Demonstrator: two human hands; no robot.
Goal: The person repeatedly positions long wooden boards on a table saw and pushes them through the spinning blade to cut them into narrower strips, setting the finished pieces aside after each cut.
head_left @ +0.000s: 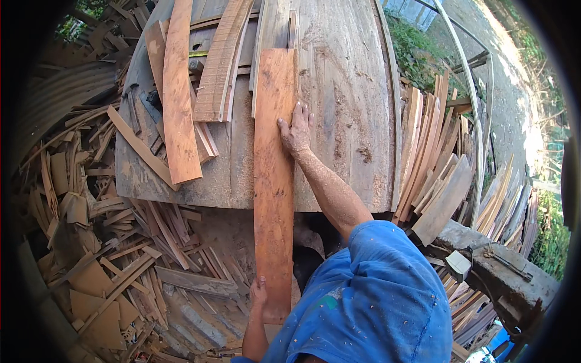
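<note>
A long reddish-brown wooden board (274,181) lies lengthwise on the weathered plank worktable (345,91), its near end sticking out past the table's edge toward my body. My left hand (258,293) grips the board's left edge near that end, with its underside fingers hidden. Farther up, my right hand (296,128) lies at the board's right edge. Its thumb is on the board and its fingers are stretched out and apart. Sawdust coats my right forearm. Along the board's left side runs a thin wooden strip (262,36). Beyond its far end is a narrow dark slot (292,30).
Other boards, among them a reddish plank (180,109) and a curved brown plank (221,66), lie on the table's left. Offcuts (97,290) cover the ground at left. Upright slats (423,127) lean along the right side, near a concrete beam (502,272).
</note>
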